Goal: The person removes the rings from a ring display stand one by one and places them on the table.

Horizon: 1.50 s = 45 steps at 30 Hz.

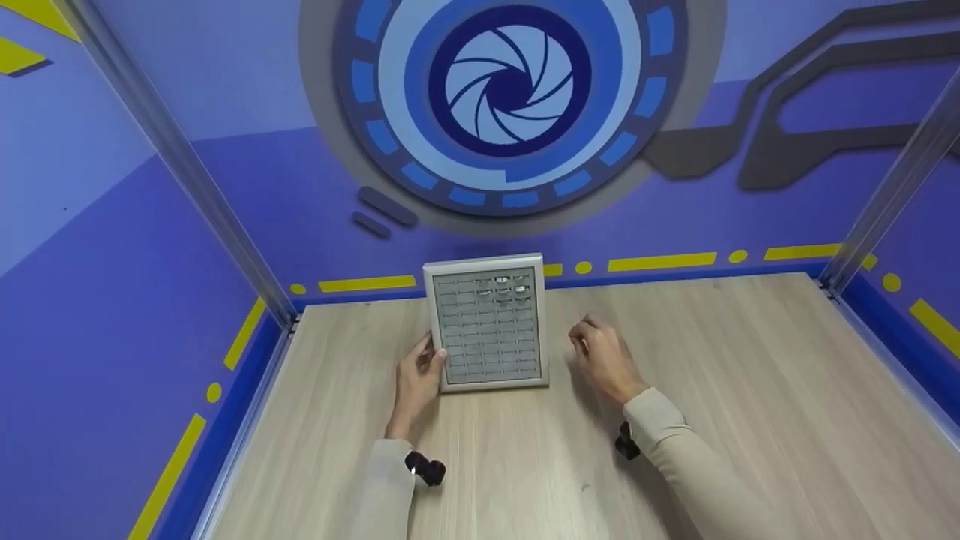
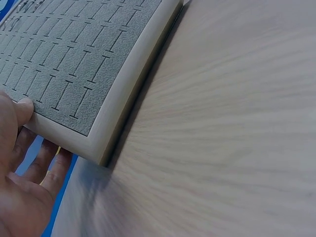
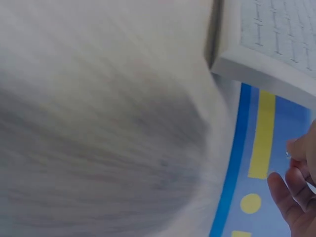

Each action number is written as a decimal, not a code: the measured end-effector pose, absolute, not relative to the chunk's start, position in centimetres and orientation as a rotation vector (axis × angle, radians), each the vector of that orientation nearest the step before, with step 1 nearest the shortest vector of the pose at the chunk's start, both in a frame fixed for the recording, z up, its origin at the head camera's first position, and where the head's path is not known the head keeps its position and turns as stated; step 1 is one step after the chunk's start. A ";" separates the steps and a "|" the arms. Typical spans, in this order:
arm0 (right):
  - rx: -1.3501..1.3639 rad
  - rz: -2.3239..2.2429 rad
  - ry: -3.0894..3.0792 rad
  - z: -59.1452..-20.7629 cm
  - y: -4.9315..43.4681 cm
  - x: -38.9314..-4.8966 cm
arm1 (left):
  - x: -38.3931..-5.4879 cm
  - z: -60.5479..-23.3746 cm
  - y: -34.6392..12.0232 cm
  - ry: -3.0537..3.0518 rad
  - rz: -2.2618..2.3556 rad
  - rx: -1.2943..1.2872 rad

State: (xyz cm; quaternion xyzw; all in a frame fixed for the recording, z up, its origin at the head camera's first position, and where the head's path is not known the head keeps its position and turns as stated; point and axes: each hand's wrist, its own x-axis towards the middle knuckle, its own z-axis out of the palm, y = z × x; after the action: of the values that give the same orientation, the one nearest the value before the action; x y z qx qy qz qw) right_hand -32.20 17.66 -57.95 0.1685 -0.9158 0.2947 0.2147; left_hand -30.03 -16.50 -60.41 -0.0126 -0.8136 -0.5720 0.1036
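Note:
A ring display tray [image 1: 491, 330] with a pale frame and grey slotted padding stands tilted up on the table. Several silvery rings [image 1: 503, 289] sit in slots at its upper right. My left hand [image 1: 418, 379] grips the tray's left edge; in the left wrist view the thumb [image 2: 23, 111] lies over the frame onto the padding and the other fingers are behind. Right of the tray and apart from it, my right hand [image 1: 604, 360] pinches a small shiny ring [image 3: 288, 154] between thumb and fingertips. Only a glint of that ring shows, the fingers hiding the rest.
The wood-grain table [image 1: 750, 397] extends on both sides of the tray. Behind it rises a blue printed wall [image 1: 255, 202] with yellow marks, and metal posts [image 1: 180, 165] stand at the corners. A dark wrist device [image 1: 425, 469] sits at the left cuff.

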 end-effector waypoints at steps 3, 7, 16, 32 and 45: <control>0.453 0.815 -2.559 -58.5 17.9 -32.1 | -29.9 -60.5 -16.5 -2.384 -1.708 -0.026; 0.453 0.788 -2.563 -59.2 18.2 -32.0 | -29.9 -60.7 -16.6 -2.353 -1.719 -0.037; 0.421 0.757 -2.620 -60.4 18.7 -32.0 | -30.0 -61.4 -16.5 -2.302 -1.714 -0.109; 0.388 0.780 -2.676 -61.7 19.1 -31.8 | -29.9 -61.6 -15.9 -2.325 -1.746 -0.020; 0.481 0.796 -2.620 -62.4 19.4 -32.1 | -29.6 -61.6 -16.0 -2.312 -1.753 0.020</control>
State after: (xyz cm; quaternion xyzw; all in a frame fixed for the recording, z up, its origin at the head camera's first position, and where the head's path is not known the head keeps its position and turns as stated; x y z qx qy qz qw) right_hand -32.12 19.38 -62.43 0.1700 -0.9271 0.2816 0.1798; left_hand -29.63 -15.97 -61.62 0.0068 -0.7911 -0.5999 0.1196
